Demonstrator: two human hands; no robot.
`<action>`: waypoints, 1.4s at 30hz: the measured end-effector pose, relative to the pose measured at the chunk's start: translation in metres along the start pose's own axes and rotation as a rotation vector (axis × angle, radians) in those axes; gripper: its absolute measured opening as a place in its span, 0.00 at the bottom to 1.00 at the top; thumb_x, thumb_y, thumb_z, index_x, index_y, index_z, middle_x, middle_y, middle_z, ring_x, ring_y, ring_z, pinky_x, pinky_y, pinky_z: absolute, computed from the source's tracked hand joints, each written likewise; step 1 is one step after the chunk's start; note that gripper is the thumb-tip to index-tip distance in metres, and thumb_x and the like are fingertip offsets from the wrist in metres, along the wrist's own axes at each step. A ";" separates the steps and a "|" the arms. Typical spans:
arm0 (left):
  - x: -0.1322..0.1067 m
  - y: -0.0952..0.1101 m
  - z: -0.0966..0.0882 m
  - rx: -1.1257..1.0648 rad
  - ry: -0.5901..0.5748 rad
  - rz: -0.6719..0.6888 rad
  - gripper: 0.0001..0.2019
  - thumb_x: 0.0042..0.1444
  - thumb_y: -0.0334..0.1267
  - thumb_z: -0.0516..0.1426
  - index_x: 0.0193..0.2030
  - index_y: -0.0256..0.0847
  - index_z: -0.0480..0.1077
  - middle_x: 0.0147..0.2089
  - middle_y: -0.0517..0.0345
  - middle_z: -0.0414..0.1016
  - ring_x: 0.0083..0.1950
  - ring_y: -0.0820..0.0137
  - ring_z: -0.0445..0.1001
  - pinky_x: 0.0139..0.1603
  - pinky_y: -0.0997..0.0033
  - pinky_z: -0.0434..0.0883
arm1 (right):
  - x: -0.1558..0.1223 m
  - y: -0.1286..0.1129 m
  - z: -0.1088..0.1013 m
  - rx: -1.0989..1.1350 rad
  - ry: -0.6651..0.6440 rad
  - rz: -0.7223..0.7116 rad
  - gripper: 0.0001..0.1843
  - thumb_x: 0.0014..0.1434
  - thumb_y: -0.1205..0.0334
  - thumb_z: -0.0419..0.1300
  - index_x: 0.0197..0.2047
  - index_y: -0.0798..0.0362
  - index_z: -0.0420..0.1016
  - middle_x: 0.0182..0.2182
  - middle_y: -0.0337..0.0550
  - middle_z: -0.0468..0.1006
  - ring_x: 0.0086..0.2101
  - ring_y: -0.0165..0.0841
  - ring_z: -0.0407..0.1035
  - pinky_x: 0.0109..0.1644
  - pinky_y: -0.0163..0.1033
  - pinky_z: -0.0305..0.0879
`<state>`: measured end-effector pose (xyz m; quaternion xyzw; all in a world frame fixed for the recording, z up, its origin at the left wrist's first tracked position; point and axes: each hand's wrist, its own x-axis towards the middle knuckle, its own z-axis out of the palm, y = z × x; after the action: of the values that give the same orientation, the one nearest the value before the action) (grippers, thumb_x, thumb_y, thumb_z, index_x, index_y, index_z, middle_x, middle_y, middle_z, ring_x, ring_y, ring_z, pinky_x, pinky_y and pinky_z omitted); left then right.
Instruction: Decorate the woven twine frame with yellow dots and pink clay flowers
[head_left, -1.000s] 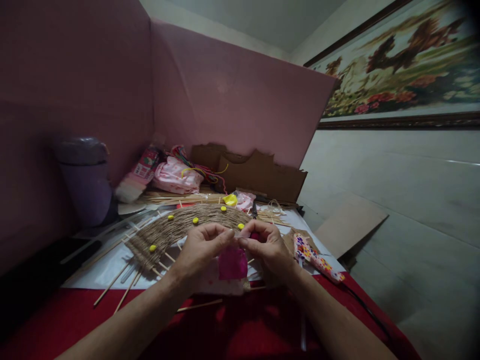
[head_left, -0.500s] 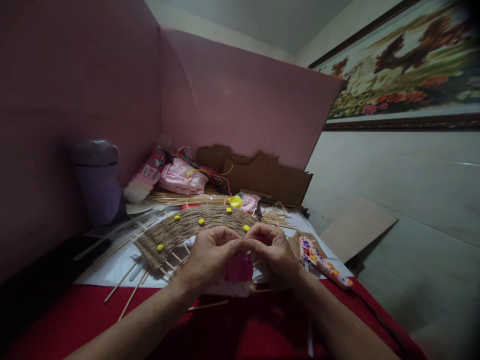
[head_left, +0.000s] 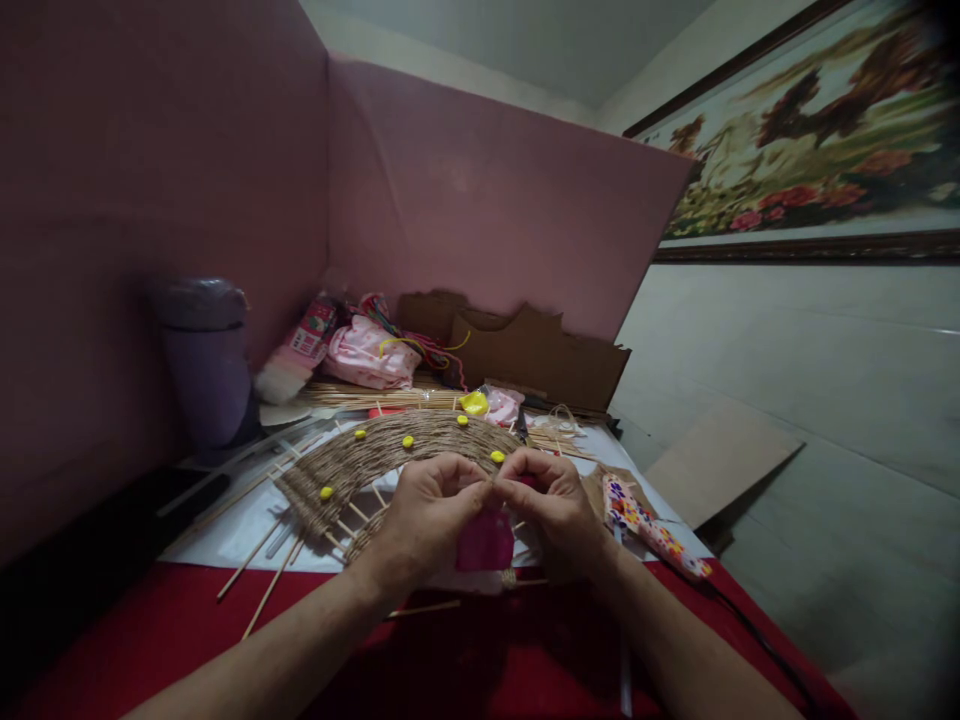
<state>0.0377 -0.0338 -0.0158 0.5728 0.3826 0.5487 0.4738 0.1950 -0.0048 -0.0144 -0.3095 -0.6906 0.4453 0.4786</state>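
Note:
My left hand (head_left: pixel 424 510) and my right hand (head_left: pixel 551 505) meet fingertip to fingertip, both pinched on the top edge of a small magenta piece (head_left: pixel 486 540) that hangs between them. They hover just in front of an arched weave of brown twine (head_left: pixel 360 460) wound over wooden sticks, with small yellow beads (head_left: pixel 498 457) on the stick ends. The weave lies on a white sheet (head_left: pixel 225 525) over a red cloth (head_left: pixel 150 630). What the magenta piece is made of I cannot tell.
A purple lidded container (head_left: pixel 204 360) stands at the left by the pink wall. Pink bags, a bottle (head_left: pixel 296 350) and cardboard pieces (head_left: pixel 540 355) crowd the back. A flower-patterned tool (head_left: pixel 652 530) lies right of my hands. Loose sticks (head_left: pixel 259 590) stick out at front left.
The view has shifted slightly, so everything sits a little further right. My hands stay pinched together on the magenta piece, which now hangs shorter below my fingers.

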 end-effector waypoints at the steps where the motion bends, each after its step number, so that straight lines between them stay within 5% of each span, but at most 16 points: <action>1: 0.000 -0.001 0.000 -0.005 -0.002 0.005 0.09 0.46 0.39 0.61 0.25 0.34 0.70 0.23 0.60 0.70 0.23 0.79 0.64 0.23 0.79 0.60 | 0.000 0.000 0.000 0.006 0.002 0.003 0.12 0.47 0.56 0.65 0.23 0.56 0.70 0.18 0.36 0.67 0.20 0.25 0.57 0.23 0.31 0.52; 14: 0.000 0.001 0.000 -0.063 -0.009 0.038 0.07 0.47 0.38 0.61 0.27 0.35 0.72 0.27 0.55 0.76 0.28 0.73 0.72 0.31 0.74 0.68 | -0.002 -0.001 0.001 0.063 0.018 -0.020 0.11 0.48 0.58 0.65 0.23 0.55 0.70 0.19 0.37 0.70 0.20 0.25 0.58 0.22 0.31 0.52; 29: -0.002 0.007 -0.003 -0.054 -0.029 0.051 0.08 0.49 0.38 0.60 0.27 0.35 0.73 0.28 0.53 0.77 0.29 0.71 0.73 0.32 0.73 0.69 | 0.001 0.003 -0.003 0.149 0.055 0.027 0.16 0.45 0.53 0.66 0.21 0.56 0.68 0.12 0.30 0.58 0.14 0.20 0.46 0.17 0.30 0.39; 36: 0.007 0.012 -0.010 -0.141 0.212 0.082 0.08 0.47 0.39 0.60 0.30 0.35 0.73 0.25 0.59 0.73 0.25 0.76 0.69 0.27 0.77 0.66 | 0.007 0.003 -0.004 0.152 0.153 -0.039 0.15 0.53 0.52 0.61 0.34 0.56 0.71 0.14 0.29 0.55 0.14 0.20 0.45 0.15 0.29 0.37; 42: 0.042 0.059 -0.062 -0.061 0.550 0.150 0.10 0.44 0.32 0.58 0.36 0.35 0.69 0.29 0.60 0.71 0.24 0.76 0.67 0.24 0.76 0.67 | 0.012 0.012 -0.007 0.076 0.259 -0.080 0.14 0.56 0.51 0.58 0.29 0.54 0.65 0.16 0.30 0.58 0.15 0.21 0.47 0.15 0.29 0.39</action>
<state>-0.0239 -0.0013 0.0495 0.4147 0.4368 0.7280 0.3275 0.1975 0.0129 -0.0196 -0.3184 -0.6174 0.4077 0.5926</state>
